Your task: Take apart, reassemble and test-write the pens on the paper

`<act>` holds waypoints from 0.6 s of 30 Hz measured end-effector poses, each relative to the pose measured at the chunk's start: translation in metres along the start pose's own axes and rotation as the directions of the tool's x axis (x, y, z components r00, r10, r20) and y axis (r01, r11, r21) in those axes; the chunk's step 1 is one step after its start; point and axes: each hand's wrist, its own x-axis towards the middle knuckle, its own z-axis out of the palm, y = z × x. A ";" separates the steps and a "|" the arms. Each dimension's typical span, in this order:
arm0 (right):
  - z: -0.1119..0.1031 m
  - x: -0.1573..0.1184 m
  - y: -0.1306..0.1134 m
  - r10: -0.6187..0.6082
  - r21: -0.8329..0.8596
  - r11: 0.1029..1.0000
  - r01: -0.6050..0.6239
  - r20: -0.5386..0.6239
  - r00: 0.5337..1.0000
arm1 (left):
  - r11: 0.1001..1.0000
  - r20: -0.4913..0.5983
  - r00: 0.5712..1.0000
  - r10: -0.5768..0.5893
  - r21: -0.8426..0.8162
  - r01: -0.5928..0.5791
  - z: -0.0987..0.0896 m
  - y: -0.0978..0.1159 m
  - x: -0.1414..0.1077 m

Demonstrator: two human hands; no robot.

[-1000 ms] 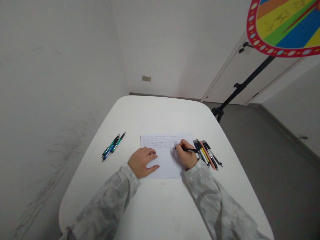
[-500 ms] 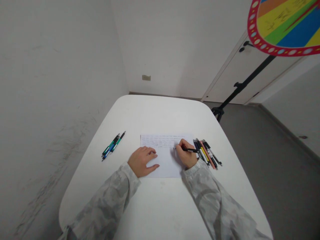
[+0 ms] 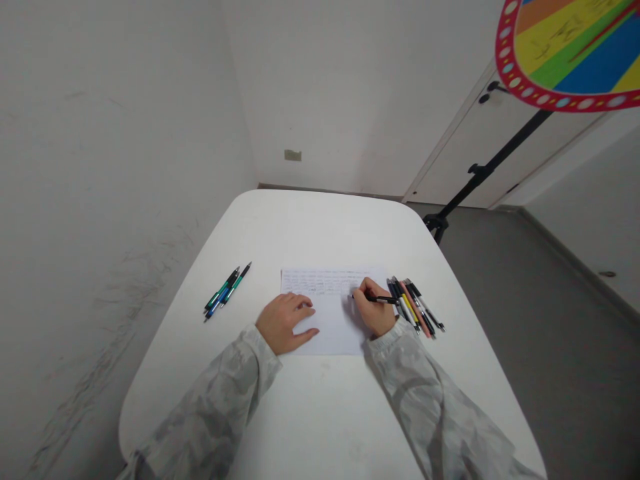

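A white sheet of paper [image 3: 333, 327] lies on the white table [image 3: 320, 230], with lines of small handwriting across its upper part. My left hand [image 3: 285, 323] rests flat on the sheet's left side, thumb and fingers apart, holding nothing. On the right side of the sheet, my right hand [image 3: 374, 308] grips a black pen [image 3: 383, 300], its tip at the paper near the end of the written lines. Several pens [image 3: 416, 308] in black, white, yellow and pink lie just right of that hand. Farther left, several green and blue pens [image 3: 226, 293] lie together.
A colourful wheel [image 3: 575, 53] on a black stand [image 3: 493, 167] rises beyond the table's right side, in front of a door. Walls stand close at the left and behind the table. A small plate [image 3: 293, 155] is on the back wall.
My right hand has shifted very slightly to the right with the black pen. My left hand and the sheet have stayed in place.
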 end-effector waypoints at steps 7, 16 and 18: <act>0.000 0.001 0.001 -0.004 -0.011 1.000 0.004 -0.016 1.000 | 1.000 -0.008 1.000 0.005 0.001 -0.005 -0.003 0.001 0.001; 0.000 -0.001 0.000 -0.013 -0.033 0.999 0.012 -0.020 1.000 | 1.000 -0.007 1.000 0.000 0.002 0.000 -0.002 0.001 0.001; 0.000 -0.001 0.001 -0.015 -0.035 0.999 0.015 -0.022 1.000 | 1.000 -0.012 1.000 0.007 0.002 -0.007 -0.002 0.001 0.001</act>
